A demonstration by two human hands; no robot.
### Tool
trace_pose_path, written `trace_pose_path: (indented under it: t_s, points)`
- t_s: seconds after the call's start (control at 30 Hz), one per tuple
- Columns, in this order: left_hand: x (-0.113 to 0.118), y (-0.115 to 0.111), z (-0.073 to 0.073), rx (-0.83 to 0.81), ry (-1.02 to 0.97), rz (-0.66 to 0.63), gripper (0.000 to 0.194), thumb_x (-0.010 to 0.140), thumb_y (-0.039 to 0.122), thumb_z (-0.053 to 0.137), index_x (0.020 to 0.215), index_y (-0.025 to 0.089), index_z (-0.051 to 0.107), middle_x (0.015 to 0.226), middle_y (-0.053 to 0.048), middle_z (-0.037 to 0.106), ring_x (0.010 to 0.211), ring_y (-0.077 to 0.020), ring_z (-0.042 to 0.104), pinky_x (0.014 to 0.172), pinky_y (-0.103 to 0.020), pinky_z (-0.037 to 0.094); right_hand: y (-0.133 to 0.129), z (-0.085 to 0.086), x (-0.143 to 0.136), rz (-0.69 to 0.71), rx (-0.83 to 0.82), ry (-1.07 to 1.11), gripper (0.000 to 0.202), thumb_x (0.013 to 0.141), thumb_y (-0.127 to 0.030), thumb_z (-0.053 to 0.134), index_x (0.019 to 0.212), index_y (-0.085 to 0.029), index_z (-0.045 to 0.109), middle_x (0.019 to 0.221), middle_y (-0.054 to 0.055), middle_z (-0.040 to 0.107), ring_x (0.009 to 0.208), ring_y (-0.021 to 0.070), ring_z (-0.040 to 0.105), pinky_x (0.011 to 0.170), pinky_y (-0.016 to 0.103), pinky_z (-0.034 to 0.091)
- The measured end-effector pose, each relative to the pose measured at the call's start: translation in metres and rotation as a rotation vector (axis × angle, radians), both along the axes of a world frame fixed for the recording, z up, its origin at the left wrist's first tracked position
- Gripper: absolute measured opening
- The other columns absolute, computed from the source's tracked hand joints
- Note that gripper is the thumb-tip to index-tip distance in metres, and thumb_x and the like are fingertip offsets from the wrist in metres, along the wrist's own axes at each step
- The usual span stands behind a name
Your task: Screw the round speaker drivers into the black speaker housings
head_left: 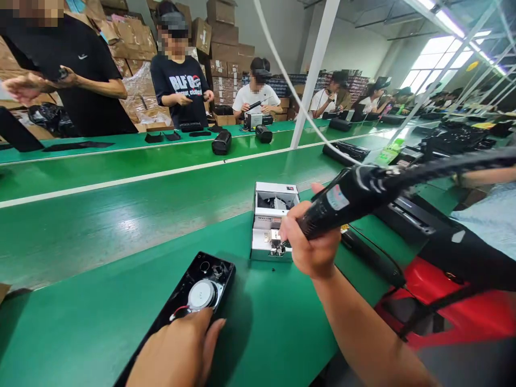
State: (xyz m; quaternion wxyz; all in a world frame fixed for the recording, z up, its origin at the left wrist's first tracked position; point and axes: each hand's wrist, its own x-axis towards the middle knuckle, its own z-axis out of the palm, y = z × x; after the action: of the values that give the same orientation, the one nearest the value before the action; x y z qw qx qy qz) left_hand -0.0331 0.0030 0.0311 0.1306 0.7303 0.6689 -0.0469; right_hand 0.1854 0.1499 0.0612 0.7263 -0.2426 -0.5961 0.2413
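Observation:
My right hand is closed around a black electric screwdriver, held tilted with its tip end down at the front of a white screw feeder. The exact tip is hard to make out against the feeder's metal outlet. My left hand lies over a long black speaker housing and grips it on the green table; some fingers are hidden. A round silver speaker with a red wire sits in the housing, just beyond my fingers. One small dark screw lies in front of the feeder.
A green conveyor belt with a white rail runs beyond the table. Black speaker units stand across it, where several people work. To my right are a red stool, long black housings and a co-worker's light blue clothing.

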Motion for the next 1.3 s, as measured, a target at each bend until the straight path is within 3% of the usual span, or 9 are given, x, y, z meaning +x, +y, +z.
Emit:
trace_pose_path:
  t_s: [0.1, 0.17, 0.27, 0.37, 0.57, 0.83, 1.0, 1.17, 1.3]
  points:
    - [0.023, 0.011, 0.011, 0.006, -0.145, -0.031, 0.037, 0.106, 0.025, 0.043, 0.131, 0.02, 0.069, 0.109, -0.013, 0.083, 0.092, -0.0309, 0.081, 0.079, -0.044, 0.064, 0.002, -0.003, -0.006, 0.015, -0.077, 0.022, 0.043, 0.091, -0.017, 0.073, 0.126, -0.026, 0.05, 0.07, -0.01, 0.061, 0.048, 0.0109, 0.053, 0.051, 0.026, 0.051]
    - [0.023, 0.015, 0.014, 0.098, -0.173, -0.134, 0.04, 0.105, 0.03, 0.051, 0.139, 0.02, 0.067, 0.119, -0.015, 0.08, 0.103, -0.0325, 0.079, 0.089, -0.049, 0.064, -0.003, -0.003, -0.005, 0.048, -0.182, 0.036, 0.044, 0.091, -0.019, 0.073, 0.128, -0.026, 0.051, 0.068, -0.011, 0.06, 0.046, 0.0106, 0.053, 0.047, 0.025, 0.05]
    - [0.003, 0.016, 0.008, 0.302, -0.153, -0.204, 0.038, 0.099, 0.044, 0.063, 0.131, 0.026, 0.075, 0.147, -0.02, 0.065, 0.13, -0.0424, 0.066, 0.103, -0.063, 0.059, -0.021, -0.001, 0.0, 0.177, -0.385, 0.061, 0.044, 0.093, -0.02, 0.074, 0.131, -0.026, 0.053, 0.066, -0.012, 0.058, 0.043, 0.0107, 0.053, 0.044, 0.024, 0.05]
    - [-0.018, 0.012, -0.004, 0.358, -0.213, -0.136, 0.051, 0.097, 0.058, 0.064, 0.14, 0.034, 0.07, 0.173, -0.016, 0.038, 0.156, -0.0448, 0.042, 0.116, -0.068, 0.049, -0.045, 0.007, -0.003, 0.278, -0.373, 0.179, 0.039, 0.095, -0.017, 0.071, 0.13, -0.029, 0.057, 0.069, -0.01, 0.057, 0.045, 0.0099, 0.053, 0.045, 0.025, 0.053]
    - [-0.02, 0.01, -0.01, 0.155, -0.326, -0.002, 0.08, 0.089, 0.07, 0.069, 0.154, 0.025, 0.058, 0.18, -0.014, 0.022, 0.156, -0.0402, 0.044, 0.117, -0.056, 0.053, -0.063, 0.018, -0.044, 0.293, -0.143, 0.296, 0.043, 0.1, -0.018, 0.067, 0.136, -0.04, 0.057, 0.074, -0.009, 0.057, 0.046, 0.009, 0.053, 0.048, 0.026, 0.054]
    - [-0.021, 0.009, -0.012, 0.208, -0.3, -0.048, 0.08, 0.091, 0.072, 0.064, 0.155, 0.024, 0.058, 0.178, -0.014, 0.027, 0.153, -0.0405, 0.047, 0.113, -0.057, 0.055, -0.048, -0.026, -0.074, 0.32, -0.115, 0.156, 0.057, 0.101, -0.016, 0.065, 0.15, -0.038, 0.045, 0.08, -0.007, 0.058, 0.053, 0.0124, 0.057, 0.05, 0.031, 0.054]
    - [-0.021, 0.009, -0.012, 0.255, -0.296, -0.065, 0.079, 0.092, 0.074, 0.061, 0.152, 0.022, 0.06, 0.176, -0.015, 0.032, 0.15, -0.0414, 0.051, 0.106, -0.057, 0.06, -0.044, -0.04, -0.074, 0.312, -0.126, 0.118, 0.06, 0.1, -0.016, 0.068, 0.152, -0.036, 0.044, 0.08, -0.006, 0.06, 0.053, 0.013, 0.058, 0.051, 0.031, 0.055]
    - [-0.02, 0.01, -0.011, 0.27, -0.291, -0.072, 0.077, 0.093, 0.073, 0.06, 0.15, 0.021, 0.063, 0.175, -0.015, 0.034, 0.148, -0.0413, 0.054, 0.103, -0.056, 0.063, -0.041, -0.046, -0.075, 0.198, -0.156, 0.019, 0.051, 0.101, -0.028, 0.07, 0.146, -0.032, 0.048, 0.078, -0.005, 0.061, 0.051, 0.0152, 0.058, 0.055, 0.036, 0.059]
    - [-0.02, 0.011, -0.011, 0.25, -0.295, -0.064, 0.077, 0.093, 0.072, 0.06, 0.151, 0.021, 0.062, 0.175, -0.015, 0.033, 0.149, -0.0417, 0.052, 0.104, -0.058, 0.061, -0.041, -0.051, -0.074, 0.184, -0.169, -0.01, 0.018, 0.1, -0.027, 0.069, 0.117, -0.026, 0.063, 0.076, -0.003, 0.06, 0.058, 0.0162, 0.06, 0.059, 0.036, 0.061]
